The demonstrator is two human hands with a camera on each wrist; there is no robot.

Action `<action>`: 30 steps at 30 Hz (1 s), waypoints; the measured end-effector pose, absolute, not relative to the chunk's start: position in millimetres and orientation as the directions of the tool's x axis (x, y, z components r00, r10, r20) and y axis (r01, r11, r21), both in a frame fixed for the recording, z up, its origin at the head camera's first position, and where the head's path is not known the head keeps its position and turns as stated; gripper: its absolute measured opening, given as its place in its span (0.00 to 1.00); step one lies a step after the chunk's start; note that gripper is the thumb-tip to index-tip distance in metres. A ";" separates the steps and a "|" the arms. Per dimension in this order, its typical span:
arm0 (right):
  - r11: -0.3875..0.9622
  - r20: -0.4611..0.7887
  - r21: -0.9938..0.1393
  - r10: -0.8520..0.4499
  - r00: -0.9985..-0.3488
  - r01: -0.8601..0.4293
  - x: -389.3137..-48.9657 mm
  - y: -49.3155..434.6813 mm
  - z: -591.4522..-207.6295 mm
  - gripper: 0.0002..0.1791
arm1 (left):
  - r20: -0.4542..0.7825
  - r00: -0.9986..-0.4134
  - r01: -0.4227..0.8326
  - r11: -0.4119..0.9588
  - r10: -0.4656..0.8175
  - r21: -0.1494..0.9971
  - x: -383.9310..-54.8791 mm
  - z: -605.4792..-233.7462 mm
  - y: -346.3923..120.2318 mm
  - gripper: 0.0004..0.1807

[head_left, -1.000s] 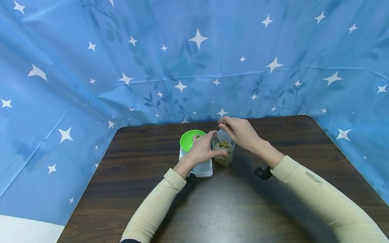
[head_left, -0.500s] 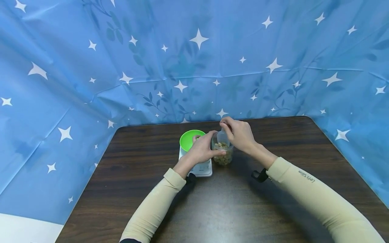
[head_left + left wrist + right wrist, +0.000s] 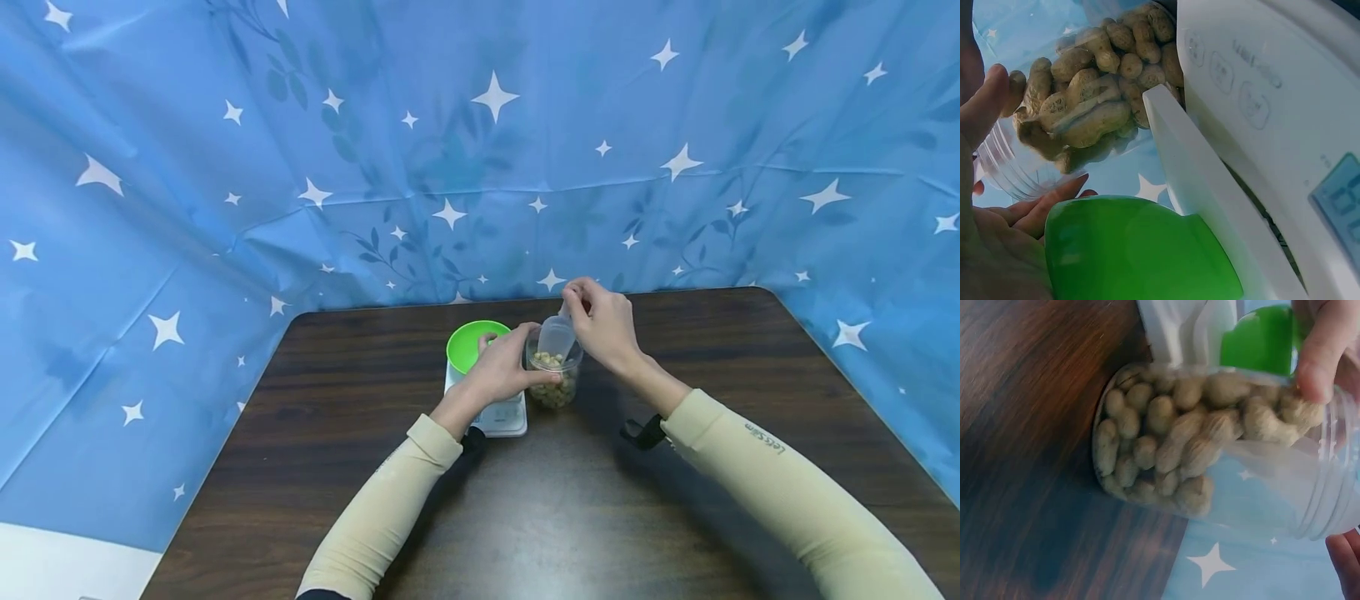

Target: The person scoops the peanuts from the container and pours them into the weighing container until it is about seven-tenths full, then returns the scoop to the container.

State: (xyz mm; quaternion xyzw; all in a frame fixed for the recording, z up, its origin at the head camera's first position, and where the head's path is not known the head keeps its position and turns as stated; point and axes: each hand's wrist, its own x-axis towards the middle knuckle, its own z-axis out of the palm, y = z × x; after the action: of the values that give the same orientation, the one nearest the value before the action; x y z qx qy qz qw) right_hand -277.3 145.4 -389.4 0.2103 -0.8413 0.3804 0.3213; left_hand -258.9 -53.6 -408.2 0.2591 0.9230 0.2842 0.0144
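Observation:
A clear plastic jar (image 3: pixel 557 390) stands on the table with its mouth open, holding unshelled peanuts (image 3: pixel 1185 437). My left hand (image 3: pixel 501 367) grips the jar near its rim, thumb on the near side and fingers round the far side. With curled fingers, my right hand (image 3: pixel 606 329) pinches the handle of a translucent scoop (image 3: pixel 557 336), whose bowl is tilted down inside the jar's mouth. Left of the jar is a white kitchen scale (image 3: pixel 508 423) carrying a green bowl (image 3: pixel 465 342), partly covered by my left hand. Whether the scoop holds peanuts is hidden.
The dark wooden table (image 3: pixel 577 517) extends in front of the jar and to both sides. Its back edge meets a blue star-patterned cloth (image 3: pixel 450 150). A black strap (image 3: pixel 643 433) hangs at my right wrist.
The scoop has dipped deeper into the peanuts, then come up a little and tilted. My right hand has shifted slightly right and up. The left hand stays on the jar.

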 end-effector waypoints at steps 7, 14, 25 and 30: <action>0.630 0.668 -0.519 -0.122 -0.734 -0.577 -277.2 144.6 -385.4 0.12 | 0.127 -0.866 0.473 0.707 0.484 0.526 -259.3 -408.3 -53.7 0.47; 0.644 0.663 -0.528 -0.093 -0.742 -0.553 -276.1 146.8 -384.3 0.11 | 0.113 -0.869 0.464 0.716 0.481 0.521 -259.0 -407.5 -53.1 0.48; 0.646 0.583 -0.532 -0.189 -0.790 -0.547 -277.7 147.9 -377.2 0.11 | 0.115 -0.872 0.464 0.728 0.477 0.504 -259.9 -407.3 -54.3 0.49; 0.667 0.554 -0.573 -0.114 -0.825 -0.477 -275.9 148.5 -377.9 0.13 | 0.112 -0.870 0.465 0.722 0.480 0.512 -259.4 -409.0 -53.1 0.48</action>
State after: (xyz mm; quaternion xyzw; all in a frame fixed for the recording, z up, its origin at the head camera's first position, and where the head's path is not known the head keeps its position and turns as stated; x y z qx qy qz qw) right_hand -275.9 148.5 -377.9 0.1679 -0.8797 0.3721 0.2439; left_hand -259.4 -53.1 -409.0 0.2548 0.9279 0.2719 0.0141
